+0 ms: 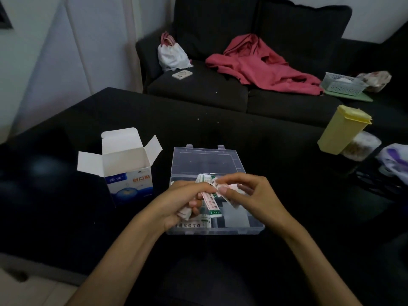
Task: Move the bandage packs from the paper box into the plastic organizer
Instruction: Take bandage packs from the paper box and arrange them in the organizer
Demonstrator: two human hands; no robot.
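Over the clear plastic organizer (205, 160) on the dark surface (276, 151), both hands work a bunch of bandage packs (210, 200). Left hand (186, 200) clasps the bunch, fingers curled under. Right hand (247, 192) pinches one pack at the top, wrist raised, forearm angled in. Some packs already lie in the near compartments. Paper box (127, 166) stands open to the left; contents not visible. Advice: peel packs off singly, lay them flat, aligned with the dividers.
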